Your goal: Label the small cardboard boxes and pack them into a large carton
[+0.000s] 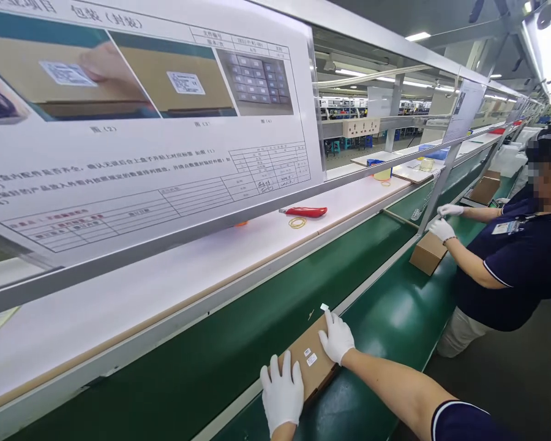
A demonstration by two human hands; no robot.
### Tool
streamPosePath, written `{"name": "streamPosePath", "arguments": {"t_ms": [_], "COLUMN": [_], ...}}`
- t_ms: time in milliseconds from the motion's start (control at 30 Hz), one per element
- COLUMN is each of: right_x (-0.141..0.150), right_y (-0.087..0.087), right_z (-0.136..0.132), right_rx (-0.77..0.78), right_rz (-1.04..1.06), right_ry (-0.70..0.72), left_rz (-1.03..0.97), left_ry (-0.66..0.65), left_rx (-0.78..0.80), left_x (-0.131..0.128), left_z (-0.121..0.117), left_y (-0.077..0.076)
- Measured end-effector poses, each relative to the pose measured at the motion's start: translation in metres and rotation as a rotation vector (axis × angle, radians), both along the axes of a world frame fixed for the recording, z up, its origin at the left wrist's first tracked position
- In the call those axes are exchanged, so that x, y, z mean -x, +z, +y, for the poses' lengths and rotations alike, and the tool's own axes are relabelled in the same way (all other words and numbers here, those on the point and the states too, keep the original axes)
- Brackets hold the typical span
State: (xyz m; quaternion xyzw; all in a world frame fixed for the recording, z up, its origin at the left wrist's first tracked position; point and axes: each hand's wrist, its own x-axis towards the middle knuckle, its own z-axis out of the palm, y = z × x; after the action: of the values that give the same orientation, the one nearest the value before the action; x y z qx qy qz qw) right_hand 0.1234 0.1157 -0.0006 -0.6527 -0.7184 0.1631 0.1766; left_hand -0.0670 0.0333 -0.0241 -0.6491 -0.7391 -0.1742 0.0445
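Observation:
A flat brown cardboard box (319, 373) lies at a slant on the green work surface, with two small white labels (311, 358) on its top. My left hand (283, 392), in a white glove, rests on the box's near left end with fingers stretched and spread. At the far right end, my gloved right hand (337, 338) touches the box. A small white label (324, 307) shows at its index fingertip, just past the box's far edge. Whether the thumb also touches that label I cannot tell.
A co-worker (509, 257) in white gloves handles another cardboard box (428, 252) to the right. On the white shelf (202, 269) lie a red-handled cutter (305, 212) and a yellow rubber band (297, 223). A metal rail and instruction sheet (165, 153) hang in front of me.

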Motion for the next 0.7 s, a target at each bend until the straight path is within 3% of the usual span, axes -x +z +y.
{"name": "streamPosePath", "arguments": {"t_ms": [233,500,700], "right_x": [0.0,0.0,0.0], "right_y": [0.01,0.01,0.01], "right_z": [-0.003,-0.004,-0.005], "right_rx": [0.022,-0.007,0.018], "right_rz": [0.001,-0.016,-0.017], "right_ry": [-0.014,-0.023,-0.027], "left_rz": [0.025,0.003,0.002], "left_ry": [0.036,0.018,0.008], "left_rx": [-0.01,-0.002,-0.012], "left_x": [-0.006,-0.005,-0.008], "left_z": [-0.004,-0.004,-0.007], "left_y": [0.012,0.007,0.019]}}
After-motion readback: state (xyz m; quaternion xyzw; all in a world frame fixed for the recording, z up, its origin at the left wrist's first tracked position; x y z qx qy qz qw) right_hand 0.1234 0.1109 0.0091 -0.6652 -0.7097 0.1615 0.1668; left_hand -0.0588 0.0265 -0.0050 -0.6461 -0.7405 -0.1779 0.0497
